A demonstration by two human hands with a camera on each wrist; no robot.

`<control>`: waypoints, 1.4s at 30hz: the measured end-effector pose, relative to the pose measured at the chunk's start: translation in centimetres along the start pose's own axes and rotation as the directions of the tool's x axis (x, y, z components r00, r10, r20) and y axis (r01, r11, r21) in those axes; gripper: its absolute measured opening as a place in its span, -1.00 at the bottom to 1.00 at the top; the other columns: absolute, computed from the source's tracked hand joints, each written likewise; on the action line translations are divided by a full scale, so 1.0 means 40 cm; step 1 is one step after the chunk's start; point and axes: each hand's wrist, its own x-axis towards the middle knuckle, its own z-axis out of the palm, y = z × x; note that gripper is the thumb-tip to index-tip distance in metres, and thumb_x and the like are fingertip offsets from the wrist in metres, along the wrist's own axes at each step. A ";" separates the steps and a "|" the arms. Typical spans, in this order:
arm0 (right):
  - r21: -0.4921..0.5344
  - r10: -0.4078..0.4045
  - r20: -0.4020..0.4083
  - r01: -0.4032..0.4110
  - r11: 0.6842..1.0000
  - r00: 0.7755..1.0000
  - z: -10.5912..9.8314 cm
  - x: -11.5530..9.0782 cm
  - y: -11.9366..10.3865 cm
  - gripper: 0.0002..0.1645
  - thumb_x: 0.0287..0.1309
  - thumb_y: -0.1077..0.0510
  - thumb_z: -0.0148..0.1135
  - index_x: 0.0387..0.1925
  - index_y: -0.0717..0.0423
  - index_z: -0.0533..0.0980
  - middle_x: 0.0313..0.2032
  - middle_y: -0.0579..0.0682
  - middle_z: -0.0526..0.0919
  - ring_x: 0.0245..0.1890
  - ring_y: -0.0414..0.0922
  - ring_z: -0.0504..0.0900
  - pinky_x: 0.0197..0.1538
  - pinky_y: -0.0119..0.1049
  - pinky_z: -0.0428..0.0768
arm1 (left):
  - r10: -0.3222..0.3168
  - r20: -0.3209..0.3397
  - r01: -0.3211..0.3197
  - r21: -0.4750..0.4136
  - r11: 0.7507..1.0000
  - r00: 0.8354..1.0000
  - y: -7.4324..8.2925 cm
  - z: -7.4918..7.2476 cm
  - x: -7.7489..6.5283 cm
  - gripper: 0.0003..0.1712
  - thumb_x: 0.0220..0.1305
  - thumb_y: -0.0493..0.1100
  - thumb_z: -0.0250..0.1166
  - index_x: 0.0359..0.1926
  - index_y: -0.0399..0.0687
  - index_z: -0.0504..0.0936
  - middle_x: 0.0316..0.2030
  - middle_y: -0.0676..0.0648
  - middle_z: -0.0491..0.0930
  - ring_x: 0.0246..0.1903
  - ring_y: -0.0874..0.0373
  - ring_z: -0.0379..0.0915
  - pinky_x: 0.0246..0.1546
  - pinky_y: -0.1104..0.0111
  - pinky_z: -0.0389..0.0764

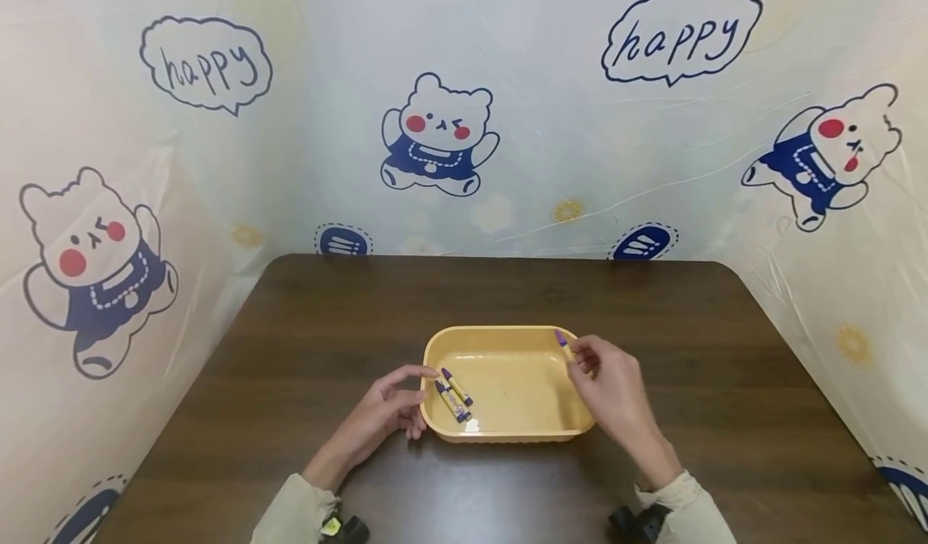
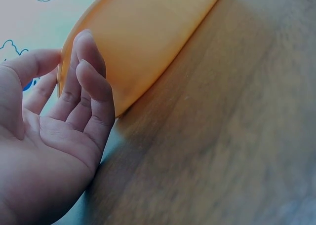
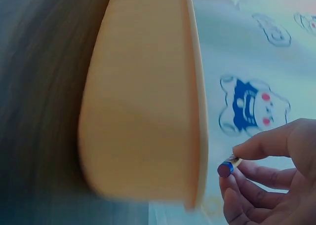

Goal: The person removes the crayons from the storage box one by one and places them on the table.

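A yellow plastic tray (image 1: pixel 507 438) with raised walls stands on the table. Inside it, near the left end, purple-tipped crayons (image 1: pixel 457 387) with yellow wrappers lie side by side. My left hand (image 1: pixel 387 407) holds the tray's left rim between thumb and index finger, the other fingers loosely bent by the outer wall (image 2: pixel 143 32). Over the right end of the tray, my right hand (image 1: pixel 612 383) pinches another purple crayon (image 1: pixel 562 341) between thumb and fingertips, its tip pointing up and away. In the right wrist view that crayon's flat end (image 3: pixel 225 169) shows beside the rim.
The dark wooden table (image 1: pixel 348 302) extends round the tray on every side. Behind it and at both sides hangs a pale cloth (image 1: pixel 544 125) printed with bears and the word "happy". Dark wrist devices (image 1: pixel 348 529) sit at both sleeve cuffs.
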 end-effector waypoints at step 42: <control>-0.107 0.322 0.298 -0.303 0.947 0.899 -0.124 -0.075 0.307 -0.77 0.17 0.08 0.40 -0.29 0.19 0.69 -0.37 -0.01 0.72 -0.38 -0.15 0.60 -0.37 -0.29 0.51 | -0.011 0.000 0.011 0.007 1.000 1.000 0.000 -0.003 0.003 -0.48 0.47 -0.19 0.14 0.33 -0.35 0.30 -0.52 -0.10 0.60 -0.56 0.12 0.54 -0.51 0.35 0.60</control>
